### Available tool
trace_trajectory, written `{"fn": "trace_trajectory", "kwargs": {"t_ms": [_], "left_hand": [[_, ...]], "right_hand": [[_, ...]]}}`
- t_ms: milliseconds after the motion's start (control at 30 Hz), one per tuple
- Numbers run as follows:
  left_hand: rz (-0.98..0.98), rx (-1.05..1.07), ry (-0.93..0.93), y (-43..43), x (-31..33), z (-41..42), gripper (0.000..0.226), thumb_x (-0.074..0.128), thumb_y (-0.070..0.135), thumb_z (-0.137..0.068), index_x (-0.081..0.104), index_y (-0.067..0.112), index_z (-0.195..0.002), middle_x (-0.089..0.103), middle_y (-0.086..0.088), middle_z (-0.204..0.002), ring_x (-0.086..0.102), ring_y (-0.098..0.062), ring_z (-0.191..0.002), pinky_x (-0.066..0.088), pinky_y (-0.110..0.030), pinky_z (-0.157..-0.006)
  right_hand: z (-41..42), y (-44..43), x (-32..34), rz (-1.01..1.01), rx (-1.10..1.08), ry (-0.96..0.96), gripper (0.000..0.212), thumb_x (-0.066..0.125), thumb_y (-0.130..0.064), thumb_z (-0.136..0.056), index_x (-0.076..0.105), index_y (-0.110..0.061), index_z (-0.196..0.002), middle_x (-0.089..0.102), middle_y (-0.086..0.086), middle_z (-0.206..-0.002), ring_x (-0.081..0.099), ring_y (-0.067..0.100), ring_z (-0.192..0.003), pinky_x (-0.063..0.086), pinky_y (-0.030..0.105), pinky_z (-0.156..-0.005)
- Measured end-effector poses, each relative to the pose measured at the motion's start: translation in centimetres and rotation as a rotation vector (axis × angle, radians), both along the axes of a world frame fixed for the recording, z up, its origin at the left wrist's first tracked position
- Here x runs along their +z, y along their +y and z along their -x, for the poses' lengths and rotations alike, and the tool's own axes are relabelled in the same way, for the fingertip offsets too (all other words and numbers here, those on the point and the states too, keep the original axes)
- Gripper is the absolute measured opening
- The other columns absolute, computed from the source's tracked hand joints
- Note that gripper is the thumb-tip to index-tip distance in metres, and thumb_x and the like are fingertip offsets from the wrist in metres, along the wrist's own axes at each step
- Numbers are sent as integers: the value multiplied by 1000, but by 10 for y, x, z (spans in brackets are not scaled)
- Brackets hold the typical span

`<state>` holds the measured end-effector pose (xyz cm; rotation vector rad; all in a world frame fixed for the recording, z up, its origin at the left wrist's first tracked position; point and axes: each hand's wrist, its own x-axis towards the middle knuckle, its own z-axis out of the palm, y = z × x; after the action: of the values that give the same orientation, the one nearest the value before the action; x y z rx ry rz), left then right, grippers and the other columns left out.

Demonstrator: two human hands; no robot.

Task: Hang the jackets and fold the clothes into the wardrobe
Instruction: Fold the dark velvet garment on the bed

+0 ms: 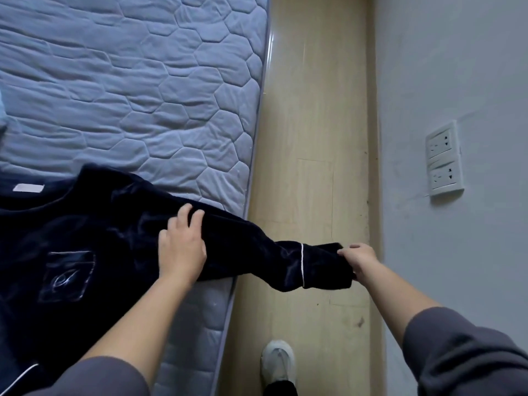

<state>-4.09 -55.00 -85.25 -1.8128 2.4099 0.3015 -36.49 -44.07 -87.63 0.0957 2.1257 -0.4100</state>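
Observation:
A dark navy velvet top [85,252] with white piping and a chest pocket lies spread on the quilted grey-blue mattress [128,95]. One sleeve [257,252] stretches past the bed's right edge, over the floor. My left hand [183,244] rests flat on the sleeve near the shoulder, fingers fairly straight. My right hand [360,260] pinches the sleeve's cuff and holds it out taut above the floor. No wardrobe is in view.
A strip of light wooden floor [314,138] runs between the bed and a grey wall [457,67]. The wall carries a double socket plate [444,160]. My white shoe [278,362] stands on the floor near the bottom. A pale cloth edge [2,110] shows at far left.

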Motion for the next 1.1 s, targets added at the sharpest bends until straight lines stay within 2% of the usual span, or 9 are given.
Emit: {"fn": "trace_trajectory", "kwargs": {"t_ms": [100, 200, 400, 533, 633, 733, 800, 900, 1100], "left_hand": [[-132, 46, -135, -17, -6, -14, 78, 63, 21, -82, 24, 16, -149, 15, -11, -158, 23, -33, -140, 32, -52, -103], [-209, 0, -210, -25, -15, -31, 88, 58, 41, -87, 3, 21, -152, -4, -7, -160, 4, -31, -146, 24, -54, -111], [-211, -59, -68, -45, -13, -61, 81, 48, 54, -89, 6, 26, -152, -7, 2, -160, 39, -30, -124, 45, -43, -90], [-175, -146, -81, -75, -5, -63, 65, 41, 12, -92, 16, 30, -149, 22, 4, -152, 55, -27, -100, 46, -39, -69], [-15, -213, -253, -93, 3, -52, 26, 46, 15, -92, 51, 18, -117, 47, -7, -114, 56, -29, -96, 39, -39, -68], [134, -233, -305, -105, 12, -44, 19, 58, 25, -79, 56, 14, -94, 55, -8, -102, 49, -29, -99, 32, -41, -83], [23, -312, -219, -106, 15, -41, 22, 58, 21, -77, 48, 15, -95, 60, -9, -101, 53, -30, -98, 34, -41, -90], [-457, -442, -142, -107, 13, -26, 39, 60, 33, -81, 39, 18, -110, 61, -5, -113, 59, -27, -102, 42, -34, -80], [-381, -258, 33, -116, 0, -3, 15, 59, 33, -87, 59, 26, -100, 66, -5, -107, 60, -27, -98, 46, -35, -79]], "right_hand": [[-15, -5, -12, -7, 99, 4, 52, 52, 6, -85, 47, -12, -133, 58, 20, -121, 58, 36, -108, 53, 48, -89], [-38, -14, -21, 18, 189, -56, 46, 48, 10, -85, 52, -8, -127, 61, 19, -111, 60, 33, -105, 52, 48, -91], [-93, -38, -31, 114, 279, -177, 59, 46, 10, -83, 47, -17, -134, 61, 11, -96, 60, 26, -88, 54, 36, -79], [-127, -48, -38, 173, 315, -247, 63, 50, 3, -83, 37, -22, -139, 60, 15, -104, 60, 25, -88, 54, 41, -83], [-121, -50, -40, 54, 155, -137, 52, 47, 1, -87, 38, -15, -135, 53, 17, -120, 55, 28, -97, 50, 38, -89], [-95, -42, -17, -212, 281, -223, 13, 41, 1, -89, 47, -10, -86, 46, 11, -80, 36, 16, -59, 34, 23, -49], [-71, -31, -10, -318, 340, -233, 30, 35, -1, -93, 42, -10, -65, 36, 6, -64, 27, 14, -53, 25, 19, -38], [-29, -23, -5, -214, 223, -71, 23, 40, -3, -94, 54, -2, -75, 51, 13, -75, 45, 22, -62, 32, 25, -45], [35, -8, 21, 152, -73, 314, 13, 48, -19, -88, 60, -13, -90, 58, 8, -89, 56, 29, -82, 47, 30, -59]]}}
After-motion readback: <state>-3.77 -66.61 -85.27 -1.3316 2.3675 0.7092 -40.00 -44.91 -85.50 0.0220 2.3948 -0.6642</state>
